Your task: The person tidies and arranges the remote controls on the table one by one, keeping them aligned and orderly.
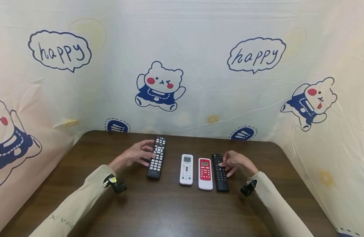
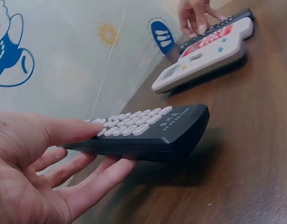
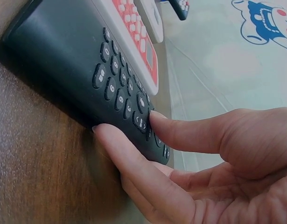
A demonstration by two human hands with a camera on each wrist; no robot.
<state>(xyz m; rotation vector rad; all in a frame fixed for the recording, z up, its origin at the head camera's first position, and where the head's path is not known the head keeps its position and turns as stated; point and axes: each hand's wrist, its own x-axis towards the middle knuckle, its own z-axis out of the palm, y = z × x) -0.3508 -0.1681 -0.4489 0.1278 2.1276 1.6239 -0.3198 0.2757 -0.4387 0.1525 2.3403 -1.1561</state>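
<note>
My left hand (image 1: 136,153) grips a black remote control with white buttons (image 1: 157,158), thumb on its keys and fingers beneath. In the left wrist view this remote (image 2: 148,133) is raised off the table, its shadow below. At the right, my right hand (image 1: 237,162) pinches an all-black remote control (image 1: 220,172) by its right side, the thumb (image 3: 180,130) on its top face. That remote lies beside a white remote with a red face (image 1: 205,174). Left of the red-faced one lies a white remote with a small grey screen (image 1: 186,169).
The brown wooden table (image 1: 170,210) carries all the remotes. A pale curtain (image 1: 199,108) with bear prints hangs along its back edge and both sides. Wrist cameras are strapped over both sleeves (image 1: 78,197).
</note>
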